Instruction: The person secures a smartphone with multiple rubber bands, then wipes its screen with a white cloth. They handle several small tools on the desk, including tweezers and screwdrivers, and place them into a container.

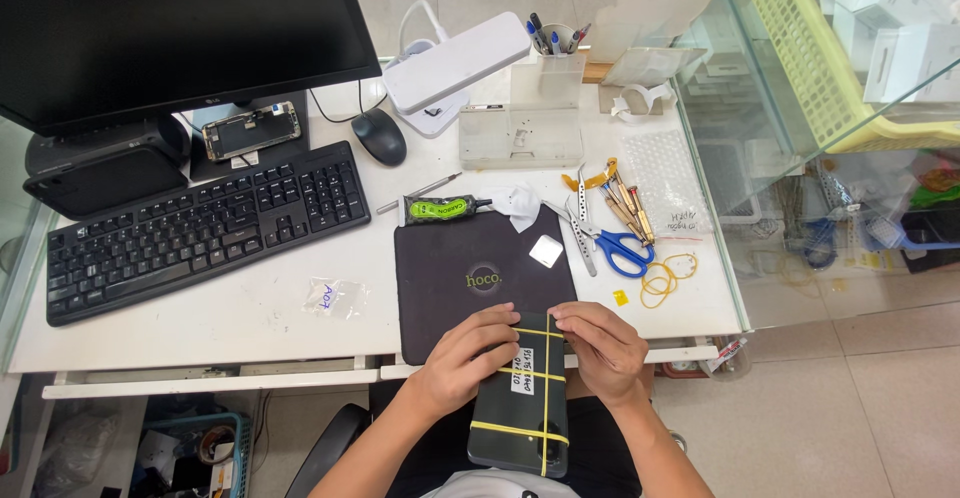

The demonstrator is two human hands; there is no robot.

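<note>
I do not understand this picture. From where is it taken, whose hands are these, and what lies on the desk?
One camera sits on the person's head and looks down, so both hands are the person's own; there is no machine. The left hand and right hand hold a dark phone bound with yellow rubber bands; a white label is stuck on it. The right fingers pinch a band at the phone's top edge. On the white desk lie a dark mat, a black keyboard, a mouse, a monitor, a white lamp, blue scissors, tweezers, loose rubber bands and a second phone.
</note>
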